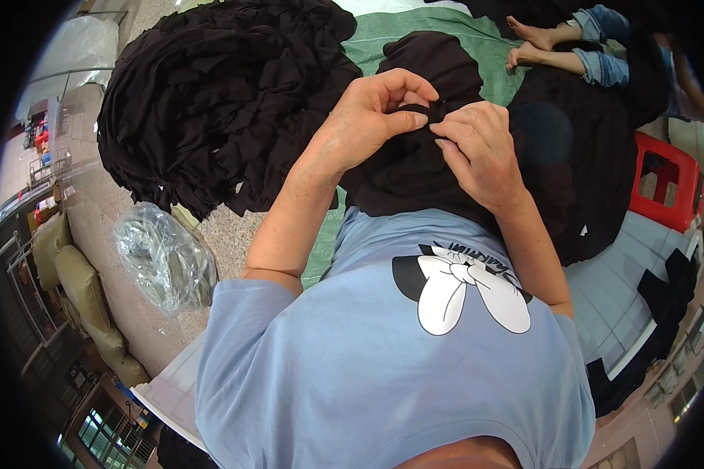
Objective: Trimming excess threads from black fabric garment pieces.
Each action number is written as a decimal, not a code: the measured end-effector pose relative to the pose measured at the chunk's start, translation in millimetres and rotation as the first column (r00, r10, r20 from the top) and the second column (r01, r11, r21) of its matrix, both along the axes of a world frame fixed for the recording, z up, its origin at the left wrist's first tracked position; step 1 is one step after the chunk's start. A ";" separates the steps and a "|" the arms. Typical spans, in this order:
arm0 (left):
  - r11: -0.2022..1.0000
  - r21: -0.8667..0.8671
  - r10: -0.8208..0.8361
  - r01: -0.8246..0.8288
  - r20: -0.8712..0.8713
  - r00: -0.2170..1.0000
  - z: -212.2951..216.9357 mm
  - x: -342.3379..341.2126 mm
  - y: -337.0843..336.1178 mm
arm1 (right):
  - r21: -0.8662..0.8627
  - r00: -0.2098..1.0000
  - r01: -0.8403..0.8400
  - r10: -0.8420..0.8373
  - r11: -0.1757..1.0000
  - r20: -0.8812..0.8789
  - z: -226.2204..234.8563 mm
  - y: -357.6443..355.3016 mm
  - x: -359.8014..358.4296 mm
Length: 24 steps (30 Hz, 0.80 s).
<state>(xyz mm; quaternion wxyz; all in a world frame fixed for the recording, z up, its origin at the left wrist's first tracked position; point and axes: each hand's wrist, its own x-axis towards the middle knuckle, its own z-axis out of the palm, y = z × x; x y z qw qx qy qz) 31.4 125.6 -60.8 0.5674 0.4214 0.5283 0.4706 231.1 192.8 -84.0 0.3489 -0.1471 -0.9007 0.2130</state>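
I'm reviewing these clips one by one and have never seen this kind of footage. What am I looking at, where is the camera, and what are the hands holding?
There is no machine here. A person wears a wide fisheye camera on the head, looking down, so straight edges bend near the rim. The pale blue shirt at the bottom is the wearer's own. Both bare hands meet over a piece of black cloth: the left hand and the right hand pinch it at one spot. A large heap of black fabric pieces lies to the left on a green mat. A crumpled clear plastic bag lies on the floor, and a red stool stands at right. Another person's bare feet show at the top.
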 end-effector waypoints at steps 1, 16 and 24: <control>1.000 -0.010 0.028 -0.028 0.006 1.000 -0.2 0.4 -0.2 | 0.042 1.000 0.013 -0.013 0.999 -0.006 -1.4 -0.4 0.3; 0.977 0.068 0.199 -0.202 0.045 0.979 12.4 11.1 -8.7 | 0.152 0.987 0.105 -0.084 0.983 -0.139 11.9 0.3 -4.3; 0.979 0.059 0.197 -0.195 -0.029 0.980 13.4 18.4 -12.9 | 0.208 0.986 0.153 -0.137 0.966 -0.093 11.2 -6.1 -5.1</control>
